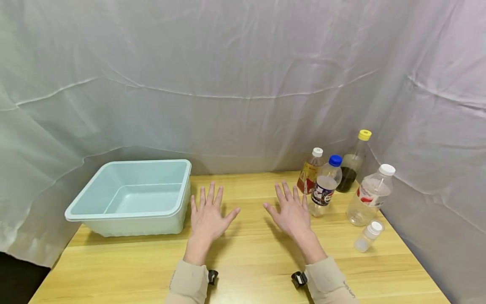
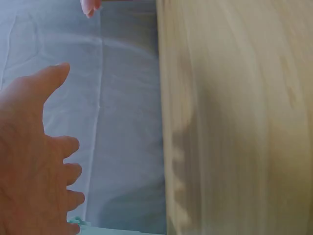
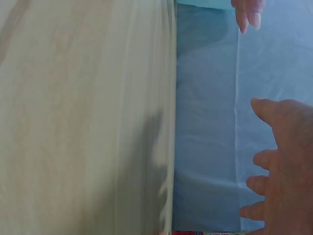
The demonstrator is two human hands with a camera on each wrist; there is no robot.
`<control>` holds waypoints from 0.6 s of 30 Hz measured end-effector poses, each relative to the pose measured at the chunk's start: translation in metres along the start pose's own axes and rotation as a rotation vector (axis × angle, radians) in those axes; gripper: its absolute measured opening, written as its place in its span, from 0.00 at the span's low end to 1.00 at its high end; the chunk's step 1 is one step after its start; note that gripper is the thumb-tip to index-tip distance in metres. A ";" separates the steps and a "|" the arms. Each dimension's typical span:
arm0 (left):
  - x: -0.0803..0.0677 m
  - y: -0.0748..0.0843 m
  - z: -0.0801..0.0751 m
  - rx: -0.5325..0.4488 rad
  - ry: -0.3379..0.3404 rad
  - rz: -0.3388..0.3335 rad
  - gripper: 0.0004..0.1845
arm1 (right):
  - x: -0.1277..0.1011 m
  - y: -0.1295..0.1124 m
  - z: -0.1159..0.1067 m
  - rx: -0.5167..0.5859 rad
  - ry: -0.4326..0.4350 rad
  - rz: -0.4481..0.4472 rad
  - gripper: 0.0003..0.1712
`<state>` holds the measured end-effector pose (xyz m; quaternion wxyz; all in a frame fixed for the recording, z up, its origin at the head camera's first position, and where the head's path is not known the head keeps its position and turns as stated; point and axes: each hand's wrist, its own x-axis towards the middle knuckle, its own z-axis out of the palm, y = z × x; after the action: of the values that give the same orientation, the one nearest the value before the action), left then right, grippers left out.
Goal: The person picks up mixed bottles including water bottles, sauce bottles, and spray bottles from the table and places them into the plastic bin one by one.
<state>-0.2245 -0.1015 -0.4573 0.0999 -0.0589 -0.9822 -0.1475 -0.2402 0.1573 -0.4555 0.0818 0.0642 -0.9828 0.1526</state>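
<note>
Blurred wooden table (image 2: pixel 234 117), wrist views.

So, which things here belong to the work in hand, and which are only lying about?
In the work: left hand and right hand, both open and empty; nearest are the tub and the blue-capped bottle.

Lying about: yellow-capped bottle, orange-label bottle, clear bottle, small vial, cloth backdrop.

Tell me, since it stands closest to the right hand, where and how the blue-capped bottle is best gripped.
Probably around the labelled middle of the blue-capped bottle, coming in from its near left side with the right hand. It stands upright, and the bottle with the white cap and orange label stands close behind it, so the near left side seems the free one.
</note>
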 end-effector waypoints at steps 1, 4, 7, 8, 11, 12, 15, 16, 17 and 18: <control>-0.001 0.001 -0.001 -0.006 0.003 0.004 0.52 | 0.000 0.000 -0.001 0.000 0.002 -0.001 0.49; -0.002 0.004 -0.005 -0.015 0.016 0.020 0.52 | -0.001 -0.002 -0.003 0.003 0.002 0.001 0.49; -0.003 0.007 -0.011 -0.013 0.036 0.037 0.52 | -0.001 -0.002 -0.005 0.005 0.011 -0.007 0.49; -0.003 0.008 -0.013 -0.011 0.045 0.042 0.52 | -0.002 -0.003 -0.006 0.007 0.014 -0.009 0.50; -0.003 0.011 -0.022 0.002 0.073 0.059 0.52 | -0.001 -0.004 -0.008 0.006 0.033 -0.019 0.50; -0.003 0.012 -0.025 0.002 0.087 0.067 0.52 | -0.001 -0.005 -0.009 0.009 0.042 -0.021 0.50; -0.003 0.013 -0.035 0.009 0.102 0.077 0.52 | -0.001 -0.008 -0.013 0.015 0.082 -0.034 0.50; -0.003 0.013 -0.039 0.010 0.105 0.079 0.52 | -0.001 -0.009 -0.014 0.019 0.095 -0.040 0.50; -0.003 0.013 -0.042 0.014 0.106 0.079 0.52 | -0.001 -0.011 -0.016 0.023 0.105 -0.046 0.50; -0.003 0.012 -0.045 0.015 0.110 0.080 0.52 | -0.001 -0.013 -0.017 0.027 0.113 -0.050 0.51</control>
<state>-0.2116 -0.1040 -0.4123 0.1599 -0.0894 -0.9732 -0.1392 -0.2351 0.1508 -0.4357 0.1401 0.0810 -0.9726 0.1670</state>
